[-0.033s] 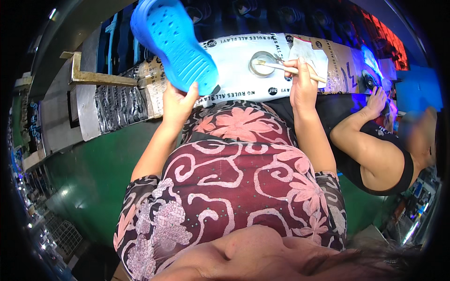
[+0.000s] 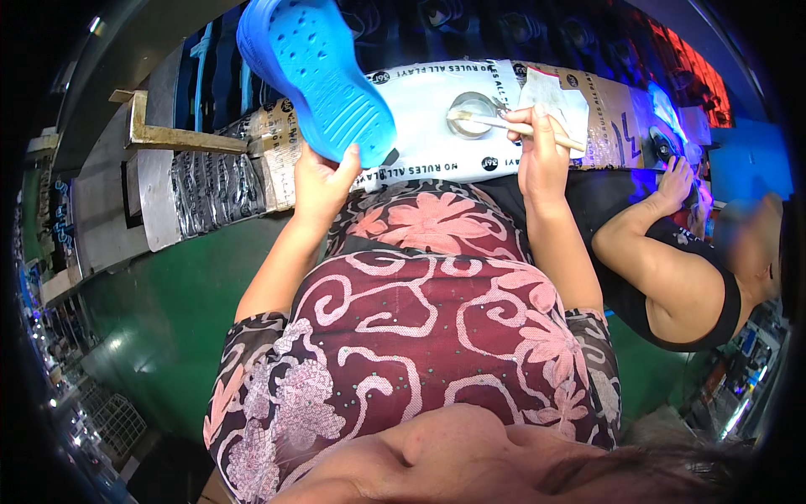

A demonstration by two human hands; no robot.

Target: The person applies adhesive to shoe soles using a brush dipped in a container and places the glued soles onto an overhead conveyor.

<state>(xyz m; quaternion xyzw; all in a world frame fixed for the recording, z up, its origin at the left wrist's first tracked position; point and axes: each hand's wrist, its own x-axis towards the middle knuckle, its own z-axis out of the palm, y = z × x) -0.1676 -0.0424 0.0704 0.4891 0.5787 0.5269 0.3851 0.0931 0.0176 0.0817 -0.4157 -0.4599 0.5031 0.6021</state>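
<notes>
My left hand (image 2: 326,178) is closed on the near, ridged end of a bright blue foam clog (image 2: 323,97). The clog is held tilted over the left part of the worktop, its wide dotted end pointing away from me. Between the fingers of my right hand (image 2: 541,155) is a slim brush with a pale handle (image 2: 546,134). Its far end reaches into a small round clear container (image 2: 472,115) on the white plastic sheet (image 2: 416,126). Inside the container, the brush tip is hard to make out.
A paper-like white sheet (image 2: 573,107) lies right of the container. Further left, a wooden bracket (image 2: 180,139) juts over the tape-covered bench edge (image 2: 218,189). Beyond the bench runs a dark row of objects. Close on my right, a co-worker (image 2: 672,269) reaches toward a lit item.
The blue clog has shifted slightly to the right with my left hand. The brush has moved slightly at the container; my right hand still grips it.
</notes>
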